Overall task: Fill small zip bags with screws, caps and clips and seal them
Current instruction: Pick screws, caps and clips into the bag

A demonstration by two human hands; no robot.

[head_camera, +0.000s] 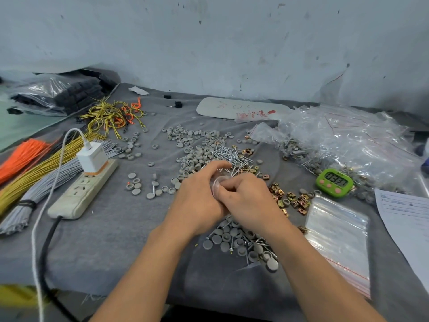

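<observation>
I have the fingers (220, 167) of my left hand (199, 198) and right hand (246, 198) curled together, pinching a small clear zip bag (217, 182) just above the bench (116, 252). Just beyond lie screws (228, 153). Grey caps (232, 240) sit under my wrists, brass clips (294, 202) to the right, and a green timer (334, 182) past them.

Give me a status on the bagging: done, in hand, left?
Done: a heap of filled bags lies at the right. In hand: left grip and right grip both hold one small clear bag; its contents and seal are hidden. Left: loose caps, screws and clips lie on the cloth, and a stack of empty bags waits at near right.
</observation>
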